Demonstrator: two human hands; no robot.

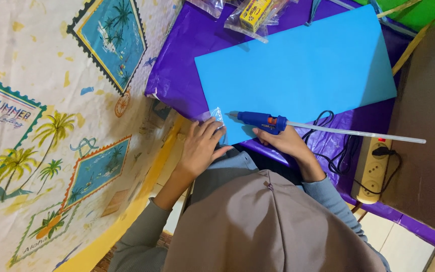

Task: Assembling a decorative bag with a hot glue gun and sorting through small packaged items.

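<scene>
Fabric [41, 126] printed with palm trees and postage-stamp frames fills the whole left side, one sheet hanging or draped beside the bench [177, 75], which wears a single purple plastic cover. On that cover lies one light blue sheet of paper or foam [303, 70], tilted, its near left corner reaching the bench edge closest to the person; purple shows bare to its left and in a narrow strip along its near edge, so free room there is slim. One brown cardboard panel [429, 126] stands along the right side, crowding that edge. One cream power strip [373, 168] sits at the right near edge with a red light, and a black cord [338, 151] loops between it and the blue sheet. One blue glue gun [260, 121] lies across the sheet's near corner, nozzle pointing left, with one long clear glue stick [358, 133] running out behind it toward the right. The right hand [283, 141] grips the gun from below, fingers wrapped round its handle. The left hand [202, 146] rests with fingers curled on a small clear plastic piece [216, 117] at the bench edge, just beside the nozzle. One yellow packet in a clear bag [252, 15] lies at the far edge. Pale floor tiles [404, 236] show at lower right.
</scene>
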